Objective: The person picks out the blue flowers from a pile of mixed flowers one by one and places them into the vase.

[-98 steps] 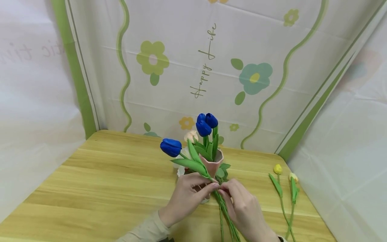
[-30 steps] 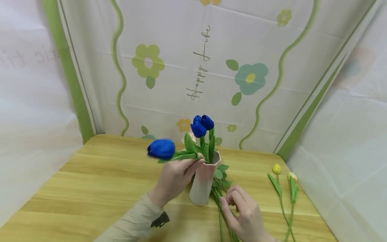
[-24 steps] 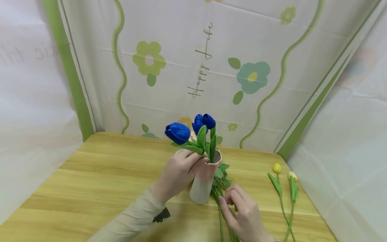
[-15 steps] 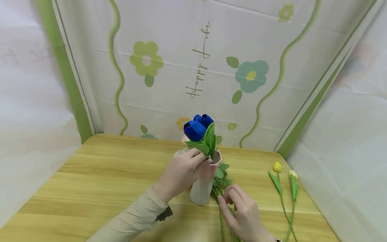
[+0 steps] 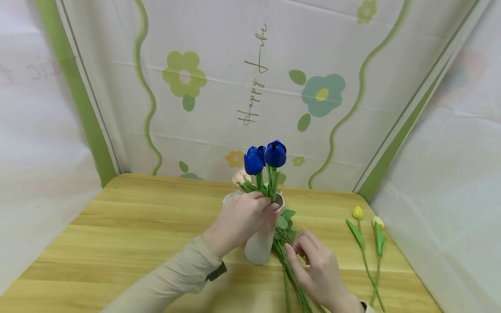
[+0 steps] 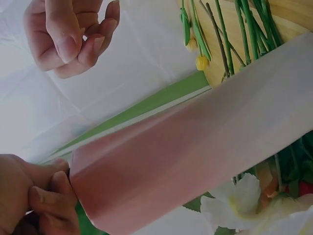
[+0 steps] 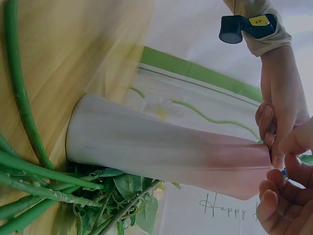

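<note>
A vase (image 5: pixel 259 245), pink at the top and white below, stands upright on the table. Several blue tulips (image 5: pixel 254 161) rise from its mouth. At the rim my left hand (image 5: pixel 240 221) pinches the stem of a blue tulip (image 5: pixel 275 154), whose head is upright beside the others. The lower stem is hidden behind the fingers and vase wall. My right hand (image 5: pixel 318 271) hovers over green stems (image 5: pixel 291 271) right of the vase, its fingers loosely curled with nothing between them. In the left wrist view, the left fingers (image 6: pixel 54 196) touch the vase rim.
A yellow tulip (image 5: pixel 358 213) and a pale tulip (image 5: pixel 379 223) lie at the table's right side. Behind the vase are a peach flower (image 5: pixel 240 177) and white petals (image 5: pixel 232 196). Leaves (image 5: pixel 285 219) lie at its right. Printed curtains (image 5: pixel 219 108) enclose the table.
Both hands pinched the tulip's stem at first; the right hand then let go. The left hand has brought the tulip rightward to the vase mouth and turned it from slanted to upright.
</note>
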Available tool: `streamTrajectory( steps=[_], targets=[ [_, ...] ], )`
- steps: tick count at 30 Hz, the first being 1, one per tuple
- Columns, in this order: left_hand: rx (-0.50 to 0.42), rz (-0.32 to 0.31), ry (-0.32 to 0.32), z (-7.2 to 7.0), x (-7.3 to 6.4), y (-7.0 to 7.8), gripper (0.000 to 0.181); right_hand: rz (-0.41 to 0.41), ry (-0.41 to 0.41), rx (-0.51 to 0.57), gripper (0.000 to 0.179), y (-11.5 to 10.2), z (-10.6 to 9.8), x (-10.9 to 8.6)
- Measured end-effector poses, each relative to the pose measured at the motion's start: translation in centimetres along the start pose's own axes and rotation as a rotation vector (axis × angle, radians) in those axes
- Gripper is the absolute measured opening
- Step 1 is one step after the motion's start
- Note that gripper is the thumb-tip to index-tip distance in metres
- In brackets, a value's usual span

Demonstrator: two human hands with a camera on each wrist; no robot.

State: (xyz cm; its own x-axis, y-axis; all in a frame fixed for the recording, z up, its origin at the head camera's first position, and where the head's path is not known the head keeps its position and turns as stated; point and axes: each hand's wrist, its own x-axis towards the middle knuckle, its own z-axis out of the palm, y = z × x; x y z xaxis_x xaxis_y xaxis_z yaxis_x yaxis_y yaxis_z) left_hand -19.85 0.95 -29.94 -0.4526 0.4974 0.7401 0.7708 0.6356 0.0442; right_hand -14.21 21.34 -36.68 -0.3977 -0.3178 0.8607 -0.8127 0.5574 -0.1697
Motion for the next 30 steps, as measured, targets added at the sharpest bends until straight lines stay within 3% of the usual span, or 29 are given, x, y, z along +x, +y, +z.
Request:
streamTrajectory(
  steps=[5, 10, 15, 21, 25, 30],
  targets=[
    [-0.029, -0.040, 0.035, 0.1, 0.2, 0.5, 0.019, 0.011, -0.014, -0.004, 0.027, 0.0, -0.3, 0.0],
    [-0.062, 0.005, 0.131, 0.8, -0.8, 0.6, 0.020, 0.014, -0.020, 0.008, 0.024, 0.0, -0.4, 0.1],
    [-0.062, 0.032, 0.201, 1.3, -2.1, 0.7, 0.007, 0.012, -0.017, 0.005, 0.025, -0.2, -0.6, 0.1],
    [-0.099, 0.083, 0.278, 1.3, -3.7, 0.0, 0.015, 0.006, -0.022, -0.001, 0.026, -0.1, -0.5, 0.3],
    [-0.146, 0.100, 0.298, 1.1, -4.9, -0.6, 0.010, 0.012, -0.029, -0.005, 0.027, 0.1, -0.5, 0.2],
    [-0.228, 0.065, 0.290, 0.9, -6.2, -1.2, 0.010, 0.028, -0.041, -0.015, 0.024, 0.4, -0.6, 0.1]
  ],
)
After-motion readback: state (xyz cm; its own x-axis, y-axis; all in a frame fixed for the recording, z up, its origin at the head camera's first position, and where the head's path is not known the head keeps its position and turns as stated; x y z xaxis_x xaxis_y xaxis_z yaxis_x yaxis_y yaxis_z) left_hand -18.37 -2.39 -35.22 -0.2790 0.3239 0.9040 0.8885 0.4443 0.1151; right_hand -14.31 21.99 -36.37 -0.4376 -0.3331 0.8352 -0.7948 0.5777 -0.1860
